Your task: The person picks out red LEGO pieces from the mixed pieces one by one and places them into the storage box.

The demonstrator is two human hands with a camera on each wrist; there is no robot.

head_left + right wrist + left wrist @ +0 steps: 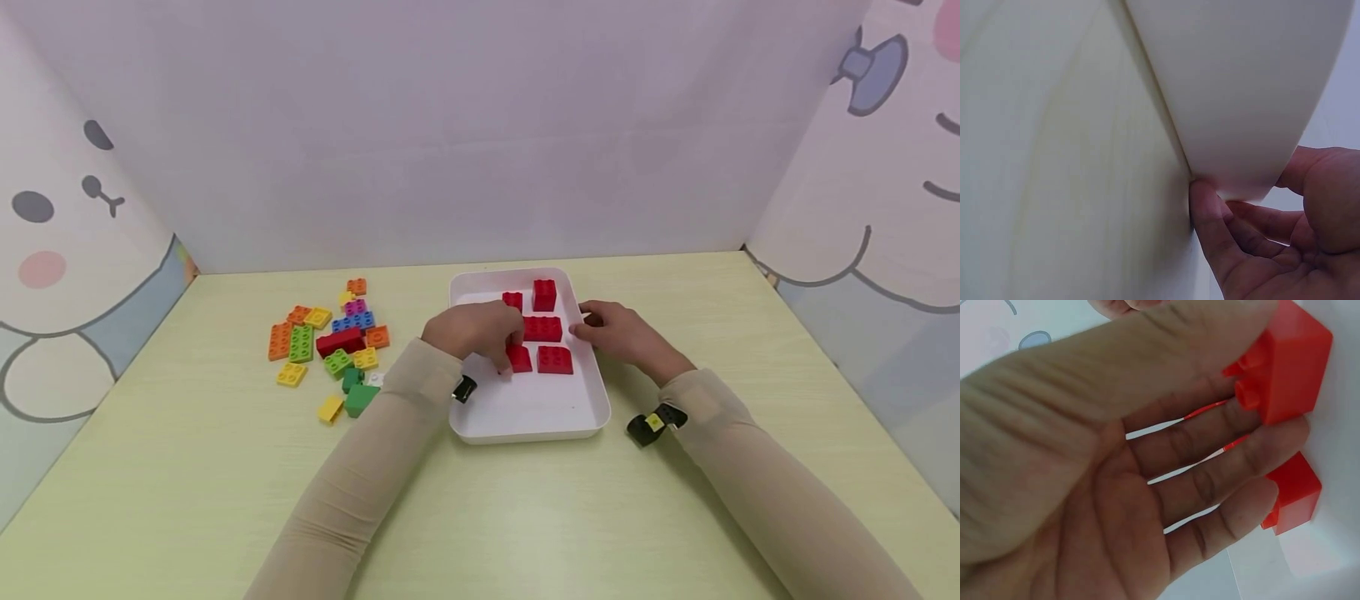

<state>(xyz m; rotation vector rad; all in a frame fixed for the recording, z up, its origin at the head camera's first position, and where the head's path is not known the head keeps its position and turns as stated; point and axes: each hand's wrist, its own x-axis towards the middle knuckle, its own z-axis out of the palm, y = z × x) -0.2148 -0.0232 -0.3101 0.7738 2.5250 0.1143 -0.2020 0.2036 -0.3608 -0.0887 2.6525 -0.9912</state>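
Note:
A white tray [525, 417] lies on the table with several red toy bricks in it. My left hand [476, 329] reaches over its left side and pinches a red brick [519, 359] between thumb and fingers; the left wrist view shows this brick [1297, 369] with its studs toward the palm. Another red brick [1297, 494] sits beyond the fingertips there. Close by in the tray are a long red brick [542, 328] and a red brick [555, 360]. My right hand [618, 333] grips the tray's right wall [1229, 94], fingers outside and thumb at the rim.
Left of the tray lies a loose group of bricks, among them a dark red brick [341, 342], a blue brick [353, 322], a lime brick [302, 343] and a green brick [362, 400]. A pale cloth wall [450, 167] stands behind the light wooden table [525, 517].

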